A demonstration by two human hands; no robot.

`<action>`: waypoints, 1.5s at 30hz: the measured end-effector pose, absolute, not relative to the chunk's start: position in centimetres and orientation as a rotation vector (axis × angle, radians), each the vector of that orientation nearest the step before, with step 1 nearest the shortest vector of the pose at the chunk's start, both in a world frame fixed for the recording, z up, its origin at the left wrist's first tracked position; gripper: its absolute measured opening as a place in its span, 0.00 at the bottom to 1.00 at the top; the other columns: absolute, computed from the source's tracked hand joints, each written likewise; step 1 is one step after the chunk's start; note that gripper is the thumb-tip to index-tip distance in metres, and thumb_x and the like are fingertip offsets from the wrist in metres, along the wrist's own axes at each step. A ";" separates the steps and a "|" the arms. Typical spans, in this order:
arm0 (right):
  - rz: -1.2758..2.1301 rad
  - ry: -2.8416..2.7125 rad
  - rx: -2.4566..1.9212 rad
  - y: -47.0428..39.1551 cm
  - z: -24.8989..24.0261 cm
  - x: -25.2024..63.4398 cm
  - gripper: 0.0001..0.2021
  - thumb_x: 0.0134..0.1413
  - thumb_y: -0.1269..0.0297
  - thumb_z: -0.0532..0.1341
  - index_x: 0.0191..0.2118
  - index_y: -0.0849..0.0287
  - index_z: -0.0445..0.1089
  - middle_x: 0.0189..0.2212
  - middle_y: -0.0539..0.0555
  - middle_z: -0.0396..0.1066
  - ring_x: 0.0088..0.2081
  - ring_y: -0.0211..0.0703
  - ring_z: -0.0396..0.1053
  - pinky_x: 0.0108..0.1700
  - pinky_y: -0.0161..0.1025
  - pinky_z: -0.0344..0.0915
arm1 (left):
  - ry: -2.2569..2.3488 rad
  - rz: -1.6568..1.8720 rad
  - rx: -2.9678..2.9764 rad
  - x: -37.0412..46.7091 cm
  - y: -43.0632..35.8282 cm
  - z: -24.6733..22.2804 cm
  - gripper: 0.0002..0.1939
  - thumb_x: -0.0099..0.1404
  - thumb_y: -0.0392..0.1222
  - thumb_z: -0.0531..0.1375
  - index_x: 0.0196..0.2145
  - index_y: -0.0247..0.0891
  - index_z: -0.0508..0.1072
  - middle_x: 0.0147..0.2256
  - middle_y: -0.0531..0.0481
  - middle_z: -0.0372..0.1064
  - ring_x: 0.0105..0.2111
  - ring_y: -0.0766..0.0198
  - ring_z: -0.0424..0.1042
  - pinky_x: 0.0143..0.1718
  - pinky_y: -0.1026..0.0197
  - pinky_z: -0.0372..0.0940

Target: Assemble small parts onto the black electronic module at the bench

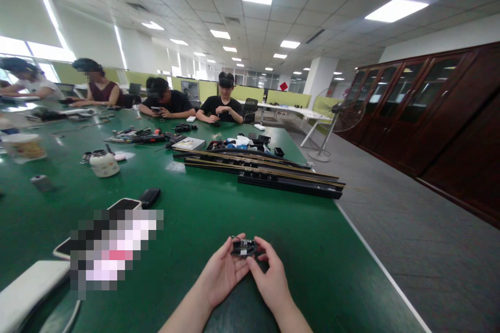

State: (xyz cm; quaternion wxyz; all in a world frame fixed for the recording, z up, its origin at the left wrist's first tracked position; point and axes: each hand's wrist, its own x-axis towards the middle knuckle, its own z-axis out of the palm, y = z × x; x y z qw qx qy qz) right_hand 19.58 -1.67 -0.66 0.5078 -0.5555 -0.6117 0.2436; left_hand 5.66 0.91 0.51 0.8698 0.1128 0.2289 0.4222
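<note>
A small dark electronic part, with a light patch on its lower side, is held between both hands just above the green table. My left hand is palm up beneath it, the thumb at its left end and fingers behind and under it. From the right, my right hand pinches the part's right end between thumb and fingers. Its finer details are too small to tell.
Long black rails with thin brass-coloured rods lie ahead. On the left are a phone, a dark mouse-like object, a white box and a jar. Several people sit beyond; a fan stands right.
</note>
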 end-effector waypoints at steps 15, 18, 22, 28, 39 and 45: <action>0.612 -1.542 -1.242 -1.7 0.0 19.5 0.17 0.44 0.71 0.59 0.44 0.56 0.67 0.43 0.56 0.68 0.43 0.46 0.67 0.40 0.39 0.68 | 0.393 0.825 0.258 5.4 0.7 0.5 0.19 0.59 0.51 0.52 0.46 0.42 0.63 0.39 0.42 0.71 0.40 0.56 0.71 0.44 0.55 0.59; 0.596 -1.560 -1.250 -1.7 0.0 19.6 0.17 0.44 0.71 0.59 0.44 0.55 0.67 0.43 0.56 0.67 0.45 0.47 0.66 0.46 0.43 0.65 | 0.386 0.817 0.254 5.4 0.7 0.7 0.20 0.59 0.52 0.52 0.47 0.42 0.63 0.38 0.41 0.71 0.41 0.55 0.71 0.43 0.55 0.59; 0.604 -1.582 -1.263 -1.8 -0.2 19.5 0.19 0.44 0.72 0.58 0.46 0.55 0.65 0.45 0.57 0.66 0.47 0.47 0.64 0.48 0.45 0.63 | 0.397 0.835 0.256 5.4 0.7 0.8 0.19 0.59 0.51 0.52 0.46 0.42 0.63 0.39 0.41 0.71 0.40 0.55 0.71 0.41 0.56 0.60; 0.543 -1.651 -1.253 -1.9 -0.2 19.5 0.18 0.42 0.73 0.60 0.43 0.52 0.67 0.47 0.56 0.63 0.50 0.48 0.61 0.51 0.47 0.60 | 0.395 0.845 0.263 5.5 0.9 0.5 0.17 0.60 0.50 0.51 0.44 0.40 0.65 0.37 0.44 0.72 0.36 0.58 0.73 0.37 0.61 0.62; 0.545 -1.652 -1.269 -1.9 -0.3 19.4 0.16 0.41 0.73 0.61 0.39 0.50 0.70 0.47 0.55 0.63 0.49 0.49 0.61 0.50 0.48 0.61 | 0.379 0.834 0.267 5.6 0.8 0.3 0.16 0.60 0.49 0.51 0.42 0.38 0.67 0.38 0.45 0.71 0.35 0.60 0.72 0.37 0.62 0.62; 0.564 -1.639 -1.276 -1.8 -0.3 19.4 0.15 0.40 0.75 0.61 0.37 0.51 0.71 0.47 0.56 0.64 0.47 0.49 0.63 0.49 0.48 0.62 | 0.388 0.831 0.265 5.6 0.6 0.4 0.16 0.60 0.49 0.51 0.41 0.37 0.67 0.37 0.45 0.71 0.34 0.60 0.72 0.36 0.62 0.62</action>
